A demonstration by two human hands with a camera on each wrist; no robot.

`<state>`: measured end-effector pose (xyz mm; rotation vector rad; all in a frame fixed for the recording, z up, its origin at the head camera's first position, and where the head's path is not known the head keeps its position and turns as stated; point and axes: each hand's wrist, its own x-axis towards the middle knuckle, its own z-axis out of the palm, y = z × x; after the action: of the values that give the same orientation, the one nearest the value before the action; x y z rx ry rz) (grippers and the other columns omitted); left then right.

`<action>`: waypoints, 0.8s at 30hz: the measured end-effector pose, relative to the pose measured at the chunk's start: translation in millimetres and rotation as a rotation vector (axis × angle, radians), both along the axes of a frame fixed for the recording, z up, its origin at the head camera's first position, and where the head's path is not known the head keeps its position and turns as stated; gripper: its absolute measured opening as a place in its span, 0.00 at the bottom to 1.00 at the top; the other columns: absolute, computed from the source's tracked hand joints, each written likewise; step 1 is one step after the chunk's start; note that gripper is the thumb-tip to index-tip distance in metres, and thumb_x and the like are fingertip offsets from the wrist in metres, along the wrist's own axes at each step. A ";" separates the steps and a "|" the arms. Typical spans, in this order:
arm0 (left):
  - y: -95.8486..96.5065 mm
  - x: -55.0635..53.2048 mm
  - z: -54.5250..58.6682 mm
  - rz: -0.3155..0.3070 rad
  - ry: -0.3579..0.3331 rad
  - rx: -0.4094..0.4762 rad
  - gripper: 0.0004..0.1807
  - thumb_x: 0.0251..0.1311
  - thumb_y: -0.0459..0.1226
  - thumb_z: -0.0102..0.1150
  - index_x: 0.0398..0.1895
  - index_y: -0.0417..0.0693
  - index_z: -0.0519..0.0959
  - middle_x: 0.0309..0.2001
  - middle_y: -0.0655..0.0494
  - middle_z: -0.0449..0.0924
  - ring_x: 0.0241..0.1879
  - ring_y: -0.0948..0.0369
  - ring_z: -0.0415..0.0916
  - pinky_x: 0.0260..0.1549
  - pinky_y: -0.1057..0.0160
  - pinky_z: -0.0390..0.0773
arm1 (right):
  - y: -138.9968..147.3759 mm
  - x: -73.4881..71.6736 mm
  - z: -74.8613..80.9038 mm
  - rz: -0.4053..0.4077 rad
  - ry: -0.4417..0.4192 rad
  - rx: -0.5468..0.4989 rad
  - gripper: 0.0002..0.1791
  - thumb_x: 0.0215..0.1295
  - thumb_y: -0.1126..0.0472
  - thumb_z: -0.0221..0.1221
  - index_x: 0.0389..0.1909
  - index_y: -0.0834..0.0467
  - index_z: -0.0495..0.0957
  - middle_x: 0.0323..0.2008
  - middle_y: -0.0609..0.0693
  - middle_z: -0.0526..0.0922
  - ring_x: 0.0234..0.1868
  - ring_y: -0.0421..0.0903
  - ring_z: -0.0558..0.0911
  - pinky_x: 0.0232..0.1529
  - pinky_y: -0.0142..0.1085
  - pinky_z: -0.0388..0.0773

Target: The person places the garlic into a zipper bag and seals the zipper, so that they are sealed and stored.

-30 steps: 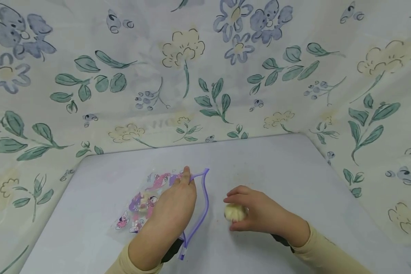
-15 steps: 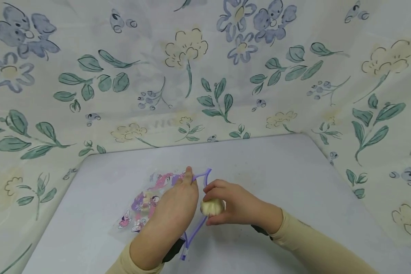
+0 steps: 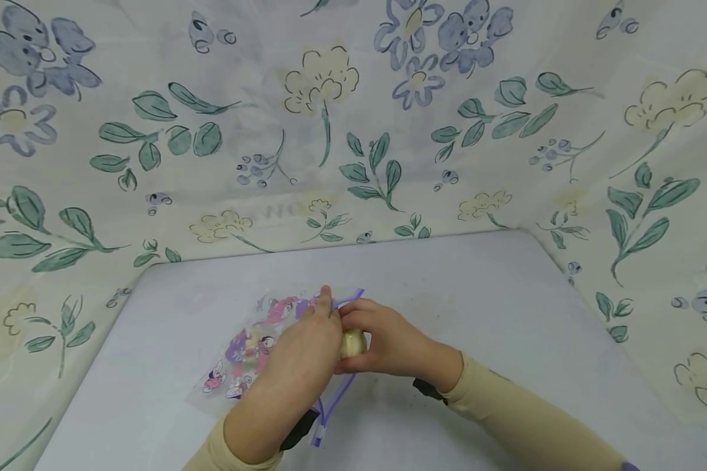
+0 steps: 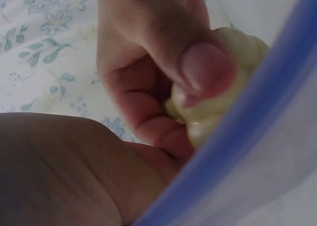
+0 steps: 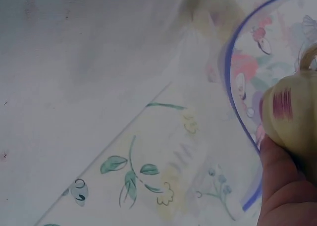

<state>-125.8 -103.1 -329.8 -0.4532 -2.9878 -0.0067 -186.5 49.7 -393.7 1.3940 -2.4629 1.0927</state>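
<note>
A clear zip bag [image 3: 215, 379] with pink and purple cartoon prints lies left of centre, its purple-edged mouth [image 3: 336, 397] standing open toward the right. My left hand [image 3: 303, 353] holds the bag at this mouth, index finger stretched along the far side; its other fingers are mostly hidden. At the opening, my right hand [image 3: 389, 340] grips a pale garlic bulb [image 3: 353, 343] between thumb and fingers. Purple streaks and a short stem show on the garlic bulb [image 5: 297, 124] in the right wrist view. The left wrist view has the garlic bulb [image 4: 242, 50] behind the bag's purple edge [image 4: 247, 122].
Something pale [image 3: 252, 340] shows through the bag's printed side. The purple zip's end tab [image 3: 317, 439] lies near the table's front. Behind the white table [image 3: 465, 281] and along its sides hangs a floral cloth [image 3: 241, 131].
My right hand has carried the garlic bulb leftward from beside the bag to its open mouth, close against the left hand. The left hand and bag have stayed nearly still.
</note>
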 end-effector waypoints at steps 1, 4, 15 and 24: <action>-0.1 -0.1 -0.2 0.000 0.007 -0.006 0.31 0.47 0.24 0.66 0.58 0.30 0.71 0.69 0.41 0.61 0.56 0.47 0.74 0.37 0.55 0.83 | -1.8 -0.6 -0.7 -0.005 -0.005 0.011 0.23 0.47 0.46 0.71 0.44 0.51 0.80 0.49 0.40 0.77 0.51 0.34 0.73 0.52 0.26 0.74; -0.5 -0.4 -0.8 -0.005 0.020 -0.023 0.30 0.48 0.23 0.64 0.59 0.30 0.71 0.68 0.41 0.62 0.56 0.47 0.74 0.36 0.56 0.83 | -7.0 -1.8 -2.6 -0.027 -0.021 0.052 0.24 0.47 0.45 0.71 0.46 0.49 0.80 0.50 0.40 0.77 0.51 0.34 0.73 0.52 0.25 0.74; 1.6 -2.0 -4.3 0.016 0.015 -0.007 0.22 0.54 0.20 0.56 0.54 0.31 0.75 0.68 0.41 0.62 0.57 0.46 0.74 0.35 0.54 0.83 | -26.3 -0.7 -15.1 -0.142 -0.143 0.050 0.32 0.49 0.48 0.70 0.57 0.48 0.75 0.46 0.39 0.79 0.44 0.35 0.74 0.46 0.26 0.75; 2.9 -0.3 -7.9 -0.022 0.036 -0.054 0.19 0.51 0.21 0.56 0.49 0.33 0.79 0.66 0.40 0.65 0.52 0.46 0.77 0.35 0.54 0.84 | -55.5 -3.1 -14.0 -0.116 0.160 0.387 0.32 0.62 0.50 0.60 0.65 0.60 0.67 0.64 0.56 0.71 0.66 0.50 0.69 0.67 0.40 0.64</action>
<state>-126.2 -100.2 -337.7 -0.4867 -2.9534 0.0790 -189.6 -5.8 -407.7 1.3417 -2.6884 0.4757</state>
